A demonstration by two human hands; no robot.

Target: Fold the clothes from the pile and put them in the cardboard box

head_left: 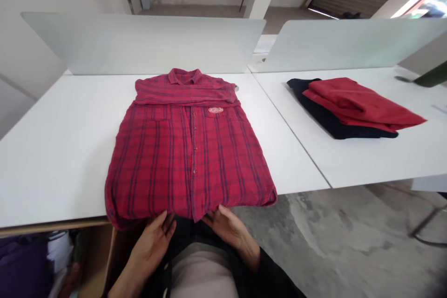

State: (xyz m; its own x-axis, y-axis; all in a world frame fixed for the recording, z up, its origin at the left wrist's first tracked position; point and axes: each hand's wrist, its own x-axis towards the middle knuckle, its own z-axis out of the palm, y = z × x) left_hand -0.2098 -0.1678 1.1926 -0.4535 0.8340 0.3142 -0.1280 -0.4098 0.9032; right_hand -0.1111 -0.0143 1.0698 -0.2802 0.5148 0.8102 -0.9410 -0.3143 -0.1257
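A red plaid shirt [188, 149] lies front-up on the white table [59, 149], buttoned, with both sleeves folded across the chest under the collar. Its hem hangs slightly over the table's near edge. My left hand [153, 240] and my right hand [226, 228] are just below that hem, fingertips touching the bottom edge on either side of the button placket. The fingers of both hands are stretched and slightly curled under the cloth, and neither is closed round it.
A folded red garment on a dark one [349, 107] rests on the adjoining table at right. Frosted divider panels [146, 42] stand along the back of both tables. Bare concrete floor [331, 242] lies at lower right, and stacked items sit under the table at lower left.
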